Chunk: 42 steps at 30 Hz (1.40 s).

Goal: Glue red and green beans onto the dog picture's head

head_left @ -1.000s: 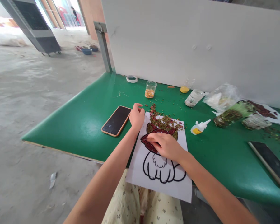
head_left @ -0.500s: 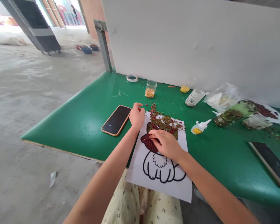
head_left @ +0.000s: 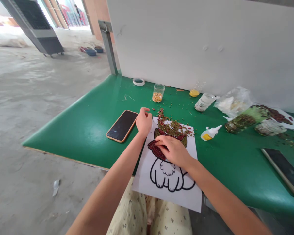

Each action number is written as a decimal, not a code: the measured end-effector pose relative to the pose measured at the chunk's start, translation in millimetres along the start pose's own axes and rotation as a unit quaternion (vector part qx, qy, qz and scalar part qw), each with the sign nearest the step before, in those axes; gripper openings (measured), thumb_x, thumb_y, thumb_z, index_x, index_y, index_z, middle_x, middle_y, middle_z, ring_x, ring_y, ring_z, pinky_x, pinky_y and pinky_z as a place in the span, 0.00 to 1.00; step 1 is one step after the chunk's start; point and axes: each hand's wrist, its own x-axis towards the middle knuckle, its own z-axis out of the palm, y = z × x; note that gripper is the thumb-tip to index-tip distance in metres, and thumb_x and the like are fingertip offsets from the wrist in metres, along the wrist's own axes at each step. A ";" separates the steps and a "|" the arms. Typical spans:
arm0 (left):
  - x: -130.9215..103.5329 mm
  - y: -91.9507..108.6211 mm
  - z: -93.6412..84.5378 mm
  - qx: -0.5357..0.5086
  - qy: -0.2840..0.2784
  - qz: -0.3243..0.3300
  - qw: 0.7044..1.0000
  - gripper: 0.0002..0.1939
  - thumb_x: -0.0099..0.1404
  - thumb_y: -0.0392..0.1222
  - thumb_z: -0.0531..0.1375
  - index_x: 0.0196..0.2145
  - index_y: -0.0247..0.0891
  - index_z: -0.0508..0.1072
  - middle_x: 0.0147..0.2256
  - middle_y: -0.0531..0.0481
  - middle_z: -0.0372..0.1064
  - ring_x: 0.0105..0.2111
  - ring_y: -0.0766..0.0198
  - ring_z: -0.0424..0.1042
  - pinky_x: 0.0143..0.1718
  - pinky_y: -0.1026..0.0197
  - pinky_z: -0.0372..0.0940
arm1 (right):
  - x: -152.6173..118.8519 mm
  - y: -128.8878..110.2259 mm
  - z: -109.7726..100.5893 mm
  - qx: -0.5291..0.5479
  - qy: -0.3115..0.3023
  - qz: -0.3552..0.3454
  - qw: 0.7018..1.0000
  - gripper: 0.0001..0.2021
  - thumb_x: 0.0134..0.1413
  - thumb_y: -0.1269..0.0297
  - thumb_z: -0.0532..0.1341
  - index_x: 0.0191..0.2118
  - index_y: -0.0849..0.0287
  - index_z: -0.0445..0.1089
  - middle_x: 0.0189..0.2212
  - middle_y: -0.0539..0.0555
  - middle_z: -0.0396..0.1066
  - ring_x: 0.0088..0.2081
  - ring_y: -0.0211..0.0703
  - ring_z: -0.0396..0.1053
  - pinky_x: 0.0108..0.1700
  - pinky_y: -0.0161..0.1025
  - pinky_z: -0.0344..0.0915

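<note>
A white sheet [head_left: 144,176] bears a black-outlined cartoon animal drawing and hangs partly over the table's front edge. Dark red beans [head_left: 159,152] fill part of the animal's head; greenish-brown beans fill the ear areas. My right hand [head_left: 172,150] is over the head, thumb and fingertips pinched at the red beans. Anything between those fingertips is too small to make out. My left hand [head_left: 144,121] rests by the sheet's upper left edge, fingers loosely bent and apart, holding nothing. Loose green beans [head_left: 175,127] with some red ones lie heaped across the sheet's top.
An orange-cased phone [head_left: 122,126] lies left of my left hand. Behind stands a jar of corn kernels [head_left: 157,97]. To the right are a glue bottle [head_left: 210,133], a bean-filled plastic bottle [head_left: 245,119], a plastic bag [head_left: 234,100] and another phone [head_left: 283,173]. A white panel [head_left: 186,42] rises behind.
My right hand's fingertips have shifted very slightly left over the red beans. My left hand and the sheet stay in place.
</note>
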 end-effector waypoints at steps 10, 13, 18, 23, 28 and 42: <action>1.4 -2.9 1.8 -0.005 0.003 0.006 1.000 0.10 0.56 0.35 0.52 0.36 0.41 0.67 0.26 0.54 0.69 0.28 0.63 0.68 0.31 0.62 0.56 | 0.3 2.2 -1.3 0.009 0.039 0.001 0.999 0.13 0.58 0.74 0.55 0.46 0.52 0.59 0.37 0.49 0.76 0.44 0.43 0.71 0.46 0.42 0.66; 1.0 -2.4 1.3 -0.003 0.003 0.005 1.000 0.10 0.56 0.35 0.52 0.36 0.41 0.67 0.26 0.54 0.68 0.28 0.63 0.68 0.31 0.62 0.56 | 0.1 2.2 -2.4 0.008 0.053 0.010 0.998 0.14 0.57 0.74 0.55 0.46 0.52 0.59 0.36 0.49 0.76 0.44 0.44 0.71 0.46 0.42 0.66; 2.0 -3.7 2.1 -0.011 0.005 0.008 1.000 0.09 0.56 0.35 0.52 0.36 0.41 0.67 0.26 0.53 0.69 0.29 0.63 0.68 0.32 0.61 0.57 | 2.4 6.7 -9.9 -0.022 0.103 0.016 0.994 0.13 0.56 0.74 0.54 0.46 0.53 0.60 0.36 0.52 0.74 0.43 0.45 0.70 0.46 0.43 0.65; 9.0 -9.0 3.2 -0.093 0.002 -0.017 0.996 0.11 0.52 0.35 0.54 0.36 0.41 0.66 0.26 0.54 0.70 0.27 0.64 0.70 0.30 0.63 0.61 | 3.8 26.0 -29.7 -0.072 0.199 0.115 0.971 0.07 0.53 0.70 0.57 0.40 0.56 0.64 0.33 0.54 0.71 0.38 0.46 0.68 0.41 0.43 0.65; 14.1 -8.3 1.0 -0.177 0.004 -0.016 0.984 0.14 0.50 0.36 0.57 0.37 0.40 0.64 0.25 0.55 0.70 0.26 0.66 0.70 0.28 0.65 0.62 | 1.1 50.3 -43.8 0.019 0.190 0.205 0.960 0.01 0.49 0.67 0.60 0.31 0.56 0.68 0.28 0.51 0.73 0.30 0.43 0.71 0.35 0.40 0.67; 12.0 -3.2 -3.2 -0.178 0.014 -0.011 0.984 0.11 0.55 0.40 0.56 0.38 0.39 0.64 0.25 0.53 0.70 0.25 0.66 0.69 0.22 0.68 0.60 | 0.4 73.4 -48.4 0.043 0.214 0.166 0.962 0.18 0.50 0.78 0.46 0.38 0.58 0.70 0.36 0.54 0.74 0.36 0.41 0.73 0.42 0.39 0.69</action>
